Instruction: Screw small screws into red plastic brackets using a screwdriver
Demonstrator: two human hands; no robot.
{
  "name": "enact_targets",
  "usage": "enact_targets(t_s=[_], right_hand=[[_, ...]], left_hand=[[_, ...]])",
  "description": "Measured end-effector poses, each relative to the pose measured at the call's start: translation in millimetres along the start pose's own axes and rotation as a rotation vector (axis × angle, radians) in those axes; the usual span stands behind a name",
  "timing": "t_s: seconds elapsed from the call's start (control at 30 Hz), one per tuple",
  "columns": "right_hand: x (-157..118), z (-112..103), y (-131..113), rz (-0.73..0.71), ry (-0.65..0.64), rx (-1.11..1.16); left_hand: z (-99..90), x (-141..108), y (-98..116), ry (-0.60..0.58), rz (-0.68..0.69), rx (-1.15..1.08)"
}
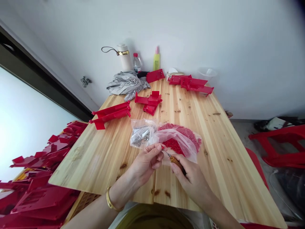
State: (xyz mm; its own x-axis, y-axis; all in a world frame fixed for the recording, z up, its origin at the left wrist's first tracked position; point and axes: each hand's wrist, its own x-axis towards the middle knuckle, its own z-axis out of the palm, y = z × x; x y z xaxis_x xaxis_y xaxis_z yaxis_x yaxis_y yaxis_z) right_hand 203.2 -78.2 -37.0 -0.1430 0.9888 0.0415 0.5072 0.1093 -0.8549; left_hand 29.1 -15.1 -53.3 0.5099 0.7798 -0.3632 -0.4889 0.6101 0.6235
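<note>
My left hand (150,160) pinches a small red plastic piece (163,147) between thumb and fingertips. In my right hand (189,173) is a screwdriver (175,161) with an amber-brown handle. Its thin metal tip points at the red piece; whether they touch is too small to tell. Just beyond my hands lies a clear bag of small red pieces (177,140). Left of it sits a clear bag of small metal parts (140,136).
Red plastic brackets lie on the wooden table (102,165): a long pair (111,114), a middle group (150,101) and a far-right group (190,83). At the back are a grey cloth (127,83), a white flask (124,58) and bottles. More red parts (43,194) fill the left side.
</note>
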Motion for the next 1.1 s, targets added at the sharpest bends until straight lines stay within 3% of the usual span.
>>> enact_targets(t_s=[0.37,0.8,0.9,1.03,1.1], right_hand=[[-1,11,-3,0.002,0.008,-0.073],[3,15,-4,0.011,0.024,-0.037],[5,14,-4,0.030,0.028,-0.031],[6,10,-1,0.048,0.046,-0.032],[7,10,0,0.043,0.037,-0.022]], left_hand=[[-2.1,-10,-7,-0.014,-0.039,-0.143],[-1.5,-11,-17,0.035,-0.033,-0.098],[-7.5,-15,-15,0.090,0.066,0.155],[-39.1,-21,8,0.249,0.504,1.023],[-57.1,-20,22,0.301,0.627,1.459]])
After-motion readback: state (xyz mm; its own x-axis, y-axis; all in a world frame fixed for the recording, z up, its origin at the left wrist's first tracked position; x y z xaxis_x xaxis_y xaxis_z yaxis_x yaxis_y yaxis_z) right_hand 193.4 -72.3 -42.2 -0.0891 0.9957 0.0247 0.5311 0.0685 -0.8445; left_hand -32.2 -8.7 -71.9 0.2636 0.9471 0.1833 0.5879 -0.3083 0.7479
